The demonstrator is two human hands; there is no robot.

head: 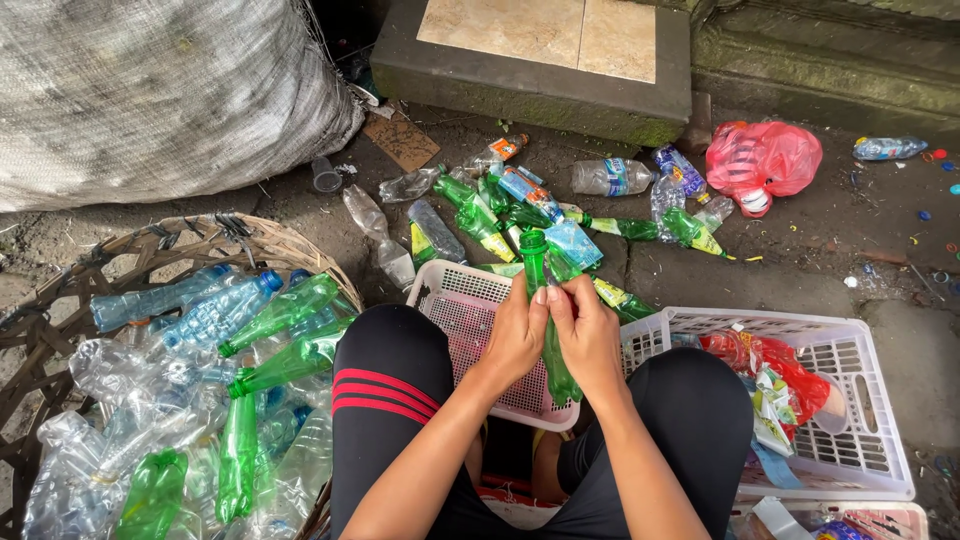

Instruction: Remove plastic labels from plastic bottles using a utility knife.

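Hands (553,330) gripping green bottle (540,300), dirt ground (850,270) (littered)

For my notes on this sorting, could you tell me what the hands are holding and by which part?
Both hands, left hand and right hand, hold one green bottle upright, gripping its upper body just below the neck.

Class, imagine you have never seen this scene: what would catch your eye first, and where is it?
At centre, the left hand and right hand grip an upright green bottle above a pink basket. A woven basket of clear and green bottles fills the lower left; a red bag lies upper right.
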